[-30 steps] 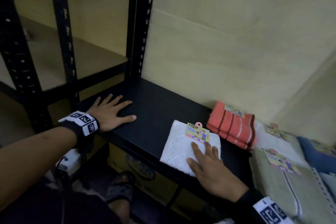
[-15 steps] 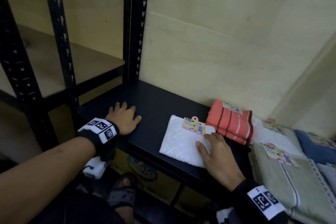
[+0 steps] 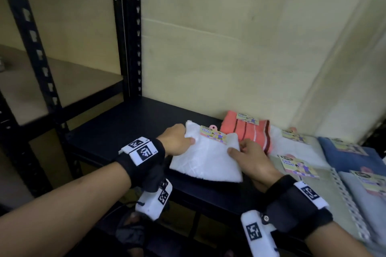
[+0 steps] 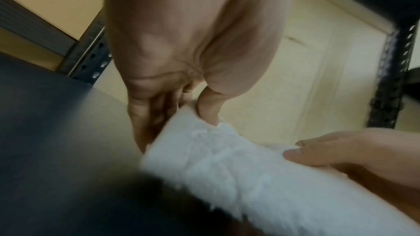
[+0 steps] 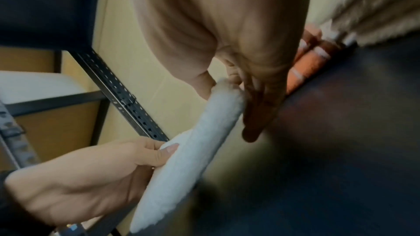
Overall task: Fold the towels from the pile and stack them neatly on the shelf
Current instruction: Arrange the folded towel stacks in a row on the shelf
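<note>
A folded white towel point(image 3: 205, 158) with a paper tag point(image 3: 213, 136) is tilted up off the black shelf point(image 3: 125, 127), its far edge raised. My left hand point(image 3: 177, 142) pinches its far left corner, thumb on top and fingers underneath; the left wrist view shows that pinch on the white towel point(image 4: 227, 159). My right hand point(image 3: 248, 156) pinches the far right corner, seen close in the right wrist view on the white towel point(image 5: 204, 132). The pile of towels point(image 3: 313, 173) lies at the right.
An orange striped towel point(image 3: 246, 131) lies against the wall behind the white one. White, blue and green tagged towels overlap at the right. Black perforated uprights point(image 3: 127, 33) stand at the shelf's left end, with a wooden shelf point(image 3: 41, 81) beyond. A yellowish wall backs the shelf.
My left hand has left the bare shelf and moved right to the towel's left corner. My right hand went from lying flat on the towel to pinching its right corner, and the far edge lifted.
</note>
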